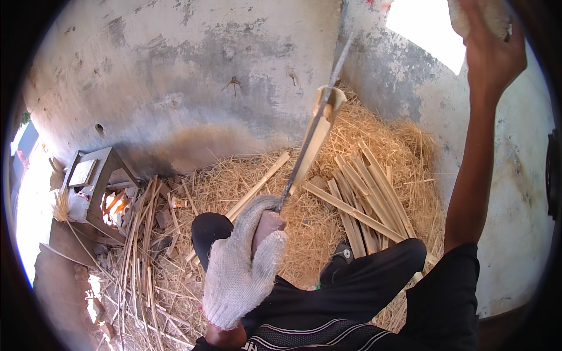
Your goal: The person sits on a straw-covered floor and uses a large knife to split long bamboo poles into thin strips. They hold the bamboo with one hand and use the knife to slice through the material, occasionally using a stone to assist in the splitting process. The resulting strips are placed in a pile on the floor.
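Where writing shows: as I take twelve to be the far wall (175, 64), a few pale letters sit at six o'clock on the worker's dark shirt (310, 333), cut off too early to read.
Shoe mark: at five o'clock a dark shoe (333, 266) bears a small pale round mark, too tiny to make out.
Straw: a loose layer spreads over the ground, banking up into a heap (404, 137) at two o'clock.
Split strips: a pile of pale strips (369, 196) fans out between three and four o'clock, its near end partly behind the bent right knee (404, 254).
Long thin strips: a tangle (140, 245) sprawls at eight o'clock.
Wooden stand: a small weathered one (99, 169) is at nine o'clock.
Left hand: in a white knit glove (240, 278) at seven o'clock, it is closed round the near end of a long metal bar (302, 157).
Bamboo piece: the hollow length (317, 140) lies just beyond that hand, toward its one o'clock, tilted, mouth away; the bar runs along and past it. I cannot tell how deep the bar sits.
Right hand: bare and held high (494, 58) at two o'clock, well apart from the bamboo, its fingers wrapped round a wooden block (494, 17).
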`<state>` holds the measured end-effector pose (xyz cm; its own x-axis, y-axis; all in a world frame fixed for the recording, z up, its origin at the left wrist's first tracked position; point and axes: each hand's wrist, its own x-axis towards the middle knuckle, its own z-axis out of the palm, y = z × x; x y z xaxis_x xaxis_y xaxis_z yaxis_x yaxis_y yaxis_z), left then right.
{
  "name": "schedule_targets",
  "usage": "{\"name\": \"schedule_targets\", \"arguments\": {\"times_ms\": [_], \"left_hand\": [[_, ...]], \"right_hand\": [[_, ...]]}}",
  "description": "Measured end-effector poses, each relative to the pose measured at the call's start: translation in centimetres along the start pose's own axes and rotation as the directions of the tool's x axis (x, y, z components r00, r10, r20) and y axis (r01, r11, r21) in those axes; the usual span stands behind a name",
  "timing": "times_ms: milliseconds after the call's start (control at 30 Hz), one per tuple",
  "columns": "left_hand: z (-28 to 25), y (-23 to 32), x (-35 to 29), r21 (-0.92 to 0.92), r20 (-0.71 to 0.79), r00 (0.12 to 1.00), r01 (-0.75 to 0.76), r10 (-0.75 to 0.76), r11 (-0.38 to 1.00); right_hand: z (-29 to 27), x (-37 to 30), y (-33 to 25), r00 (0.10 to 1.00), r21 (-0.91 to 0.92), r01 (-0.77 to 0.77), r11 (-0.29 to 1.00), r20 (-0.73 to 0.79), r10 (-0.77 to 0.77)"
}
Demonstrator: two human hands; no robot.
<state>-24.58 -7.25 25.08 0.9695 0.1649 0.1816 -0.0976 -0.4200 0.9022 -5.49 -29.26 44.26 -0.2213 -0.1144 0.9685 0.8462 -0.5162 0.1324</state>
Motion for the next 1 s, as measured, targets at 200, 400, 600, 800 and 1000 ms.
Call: {"name": "schedule_targets", "arguments": {"times_ms": [200,400,600,800,1000], "left_hand": [[1.5,-0.3,0.3,-0.007,0.085,0.993,0.082,-0.081,0.997],[2.1,-0.5,-0.4,-0.048,0.051,0.998,0.042,-0.039,0.998],[2.4,-0.2,-1.0,0.012,0.038,0.999,0.013,-0.013,1.000],[1.5,-0.5,-1.4,0.033,0.120,0.992,0.038,-0.042,0.999],[1.8,-1.6,-1.4,0.069,0.166,0.984,0.058,-0.069,0.996]], "right_hand": [[-0.8,-6.7,3.0,0.683,-0.118,-0.090,0.989,0.716,0.147],[-0.7,-8.6,2.9,0.633,-0.130,-0.395,0.909,0.678,0.372],[-1.2,-7.5,2.1,0.667,-0.110,-0.336,0.935,0.674,0.319],[-3.6,2.0,-0.2,0.991,-0.062,-0.114,0.992,0.058,0.118],[-3.8,-5.9,3.7,0.922,-0.069,0.070,0.995,0.384,-0.038]]}}
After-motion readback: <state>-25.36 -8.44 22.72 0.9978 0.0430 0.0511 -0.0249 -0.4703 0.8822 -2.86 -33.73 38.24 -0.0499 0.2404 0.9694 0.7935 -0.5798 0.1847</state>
